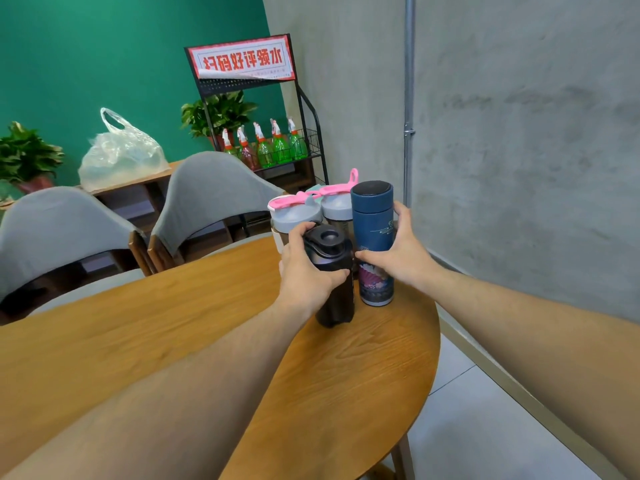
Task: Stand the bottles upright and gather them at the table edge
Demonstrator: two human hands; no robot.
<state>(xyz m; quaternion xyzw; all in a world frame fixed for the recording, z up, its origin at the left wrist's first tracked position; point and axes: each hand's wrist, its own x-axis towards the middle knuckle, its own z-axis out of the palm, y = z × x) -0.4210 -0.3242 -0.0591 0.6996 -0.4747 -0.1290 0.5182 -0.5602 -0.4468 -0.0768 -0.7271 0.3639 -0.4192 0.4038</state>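
Four bottles stand upright in a cluster near the far right edge of the round wooden table [346,375]. My left hand [304,271] is wrapped around the black bottle [334,299], the nearest one. My right hand [398,251] grips the blue flask [373,216] just right of it; the two bottles almost touch. Behind them stand two shaker bottles with grey lids and pink loops, one on the left [294,213] and one on the right [336,202], both partly hidden.
Two grey-backed chairs [207,195] sit at the table's far side. A grey concrete wall [519,133] rises close on the right. A black rack [294,147] with several green spray bottles stands behind, and a plastic bag [121,154] lies on a sideboard.
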